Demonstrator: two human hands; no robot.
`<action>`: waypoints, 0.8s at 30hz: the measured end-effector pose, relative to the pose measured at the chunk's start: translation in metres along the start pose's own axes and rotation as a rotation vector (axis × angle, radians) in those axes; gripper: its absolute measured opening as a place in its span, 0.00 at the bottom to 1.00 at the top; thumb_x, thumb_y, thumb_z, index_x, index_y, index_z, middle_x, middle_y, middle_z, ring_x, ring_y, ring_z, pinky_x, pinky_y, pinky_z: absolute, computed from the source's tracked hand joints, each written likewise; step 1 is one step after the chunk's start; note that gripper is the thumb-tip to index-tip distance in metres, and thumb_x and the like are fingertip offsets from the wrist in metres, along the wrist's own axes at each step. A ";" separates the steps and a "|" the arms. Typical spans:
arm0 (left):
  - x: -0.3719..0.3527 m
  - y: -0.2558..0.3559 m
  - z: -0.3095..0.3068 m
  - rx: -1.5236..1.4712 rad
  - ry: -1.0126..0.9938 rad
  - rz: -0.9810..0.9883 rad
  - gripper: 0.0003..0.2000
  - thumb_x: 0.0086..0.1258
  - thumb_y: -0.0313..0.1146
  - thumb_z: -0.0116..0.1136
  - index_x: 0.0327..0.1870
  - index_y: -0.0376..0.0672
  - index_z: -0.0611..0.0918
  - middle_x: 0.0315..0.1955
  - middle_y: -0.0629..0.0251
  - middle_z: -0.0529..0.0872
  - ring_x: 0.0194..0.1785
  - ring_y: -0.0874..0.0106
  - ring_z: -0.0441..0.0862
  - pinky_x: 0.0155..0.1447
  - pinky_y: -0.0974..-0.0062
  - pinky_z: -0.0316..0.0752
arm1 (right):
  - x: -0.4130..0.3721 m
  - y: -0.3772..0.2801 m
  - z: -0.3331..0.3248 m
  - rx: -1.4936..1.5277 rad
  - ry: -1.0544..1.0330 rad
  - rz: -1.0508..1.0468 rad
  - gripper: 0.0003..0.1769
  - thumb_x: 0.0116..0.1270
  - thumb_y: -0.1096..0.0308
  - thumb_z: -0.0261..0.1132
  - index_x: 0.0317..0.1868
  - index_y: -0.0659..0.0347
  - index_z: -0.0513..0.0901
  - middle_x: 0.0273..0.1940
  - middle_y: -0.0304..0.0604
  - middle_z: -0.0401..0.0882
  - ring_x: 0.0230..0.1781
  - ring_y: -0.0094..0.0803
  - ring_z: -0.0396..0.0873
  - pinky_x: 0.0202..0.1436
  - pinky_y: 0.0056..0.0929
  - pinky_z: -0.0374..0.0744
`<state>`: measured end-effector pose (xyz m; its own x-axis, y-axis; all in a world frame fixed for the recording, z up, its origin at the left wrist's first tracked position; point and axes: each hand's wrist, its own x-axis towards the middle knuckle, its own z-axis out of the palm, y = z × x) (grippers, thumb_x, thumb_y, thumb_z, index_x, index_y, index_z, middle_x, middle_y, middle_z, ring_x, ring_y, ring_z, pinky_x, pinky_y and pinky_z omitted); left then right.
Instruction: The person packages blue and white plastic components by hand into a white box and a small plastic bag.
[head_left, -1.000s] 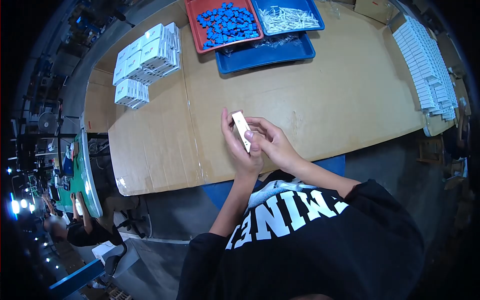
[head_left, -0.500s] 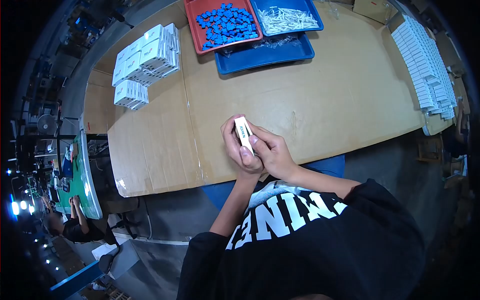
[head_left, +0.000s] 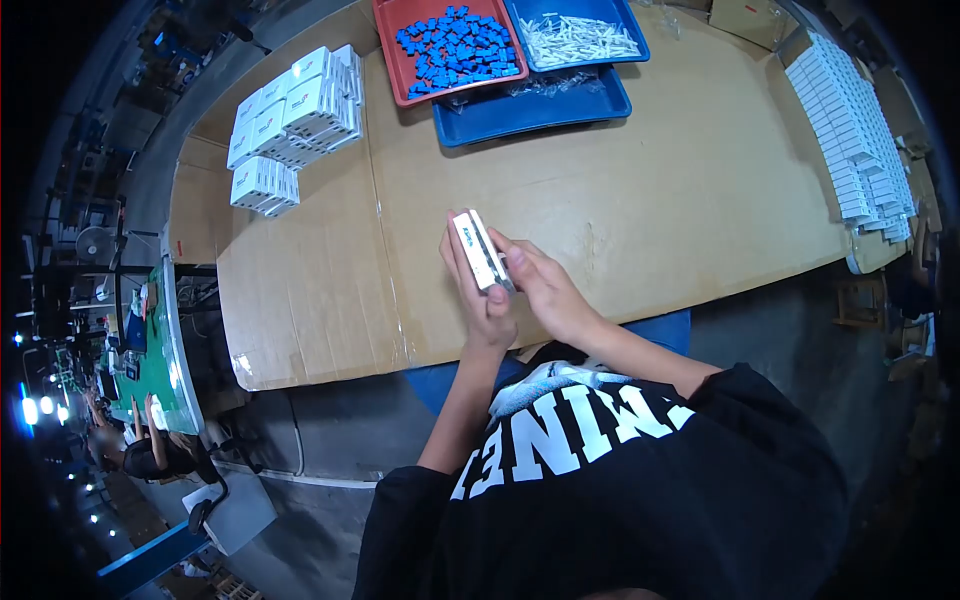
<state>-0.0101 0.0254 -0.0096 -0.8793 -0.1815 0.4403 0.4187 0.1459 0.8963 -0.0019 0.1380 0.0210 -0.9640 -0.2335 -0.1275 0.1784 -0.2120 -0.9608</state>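
Brown cardboard covers the desk, with a red tray of blue connectors and two blue trays at the far edge, and white boxes stacked on both sides. Beyond, a co-worker sits at a green-topped desk. Since half a second ago, the small white box has turned, showing a dark strip; the left hand grasps it above the desk. The right hand has loosened beside it; whether it grips is unclear.
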 end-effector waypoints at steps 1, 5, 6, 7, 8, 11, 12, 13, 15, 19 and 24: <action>-0.004 0.000 -0.002 0.044 -0.023 -0.076 0.50 0.76 0.75 0.40 0.78 0.32 0.62 0.63 0.52 0.76 0.69 0.60 0.74 0.72 0.61 0.68 | 0.001 -0.004 -0.008 -0.025 -0.066 0.034 0.31 0.83 0.55 0.60 0.76 0.66 0.72 0.66 0.55 0.74 0.71 0.42 0.73 0.69 0.37 0.76; -0.019 -0.007 -0.016 -0.234 -0.087 -0.498 0.44 0.81 0.72 0.31 0.77 0.37 0.66 0.63 0.57 0.79 0.67 0.64 0.78 0.71 0.65 0.71 | -0.007 -0.016 -0.028 -0.731 -0.051 -0.269 0.42 0.68 0.51 0.73 0.79 0.55 0.71 0.75 0.56 0.64 0.72 0.52 0.71 0.76 0.46 0.71; -0.014 0.004 -0.013 -0.231 -0.084 -0.502 0.44 0.81 0.72 0.31 0.77 0.37 0.66 0.63 0.57 0.79 0.67 0.64 0.78 0.71 0.65 0.71 | -0.006 -0.018 -0.033 -0.729 -0.055 -0.265 0.42 0.68 0.51 0.73 0.79 0.55 0.71 0.75 0.56 0.64 0.72 0.52 0.71 0.76 0.46 0.71; -0.010 0.012 -0.009 -0.404 -0.073 -0.662 0.41 0.82 0.70 0.31 0.76 0.39 0.68 0.64 0.58 0.79 0.68 0.65 0.78 0.71 0.65 0.72 | -0.006 -0.023 -0.037 -0.770 -0.112 -0.426 0.45 0.65 0.50 0.75 0.78 0.56 0.71 0.76 0.57 0.63 0.73 0.56 0.70 0.77 0.48 0.71; -0.007 0.019 -0.006 -0.580 -0.061 -0.817 0.39 0.84 0.68 0.30 0.75 0.41 0.69 0.65 0.58 0.79 0.68 0.65 0.78 0.71 0.64 0.73 | -0.003 -0.026 -0.040 -0.810 -0.167 -0.591 0.48 0.61 0.49 0.77 0.78 0.58 0.70 0.77 0.58 0.62 0.74 0.59 0.69 0.77 0.50 0.71; -0.008 0.029 0.001 -0.693 -0.136 -0.908 0.36 0.84 0.67 0.31 0.75 0.46 0.69 0.64 0.60 0.79 0.67 0.66 0.80 0.68 0.64 0.78 | 0.003 -0.019 -0.052 -0.883 -0.188 -0.727 0.48 0.58 0.49 0.78 0.76 0.58 0.72 0.75 0.56 0.68 0.73 0.56 0.70 0.77 0.53 0.70; -0.009 0.032 0.002 -0.783 -0.175 -0.950 0.36 0.84 0.67 0.31 0.75 0.46 0.68 0.64 0.60 0.79 0.66 0.66 0.80 0.67 0.65 0.79 | 0.002 -0.018 -0.055 -0.907 -0.192 -0.760 0.47 0.58 0.49 0.78 0.75 0.59 0.73 0.73 0.55 0.71 0.73 0.55 0.71 0.77 0.54 0.70; -0.007 0.039 0.003 -0.753 -0.205 -0.939 0.35 0.84 0.67 0.32 0.75 0.47 0.68 0.63 0.60 0.79 0.65 0.66 0.81 0.65 0.65 0.81 | 0.001 -0.017 -0.057 -0.897 -0.176 -0.743 0.49 0.55 0.46 0.80 0.73 0.60 0.75 0.71 0.55 0.74 0.72 0.53 0.73 0.77 0.56 0.69; -0.006 0.044 0.005 -0.767 -0.211 -0.958 0.35 0.84 0.67 0.32 0.75 0.46 0.68 0.62 0.60 0.79 0.65 0.66 0.81 0.65 0.65 0.81 | 0.003 -0.017 -0.060 -0.908 -0.164 -0.785 0.50 0.53 0.45 0.80 0.73 0.61 0.75 0.71 0.55 0.75 0.71 0.53 0.74 0.76 0.56 0.70; -0.005 0.051 0.009 -0.756 -0.243 -0.953 0.35 0.85 0.66 0.31 0.75 0.46 0.68 0.62 0.60 0.79 0.65 0.67 0.81 0.65 0.66 0.81 | 0.005 -0.015 -0.060 -0.825 -0.116 -0.904 0.51 0.51 0.43 0.81 0.71 0.64 0.77 0.70 0.57 0.77 0.70 0.54 0.77 0.72 0.54 0.75; -0.007 0.043 0.005 -0.756 -0.277 -0.967 0.35 0.84 0.67 0.31 0.76 0.47 0.67 0.62 0.60 0.79 0.66 0.67 0.80 0.66 0.66 0.81 | 0.004 -0.009 -0.058 -0.758 -0.086 -0.928 0.49 0.51 0.45 0.82 0.68 0.66 0.80 0.69 0.59 0.78 0.69 0.55 0.78 0.70 0.50 0.78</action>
<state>0.0131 0.0377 0.0253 -0.8779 0.3203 -0.3559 -0.4780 -0.5417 0.6914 -0.0188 0.1937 0.0147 -0.6421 -0.3557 0.6791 -0.7663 0.2727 -0.5817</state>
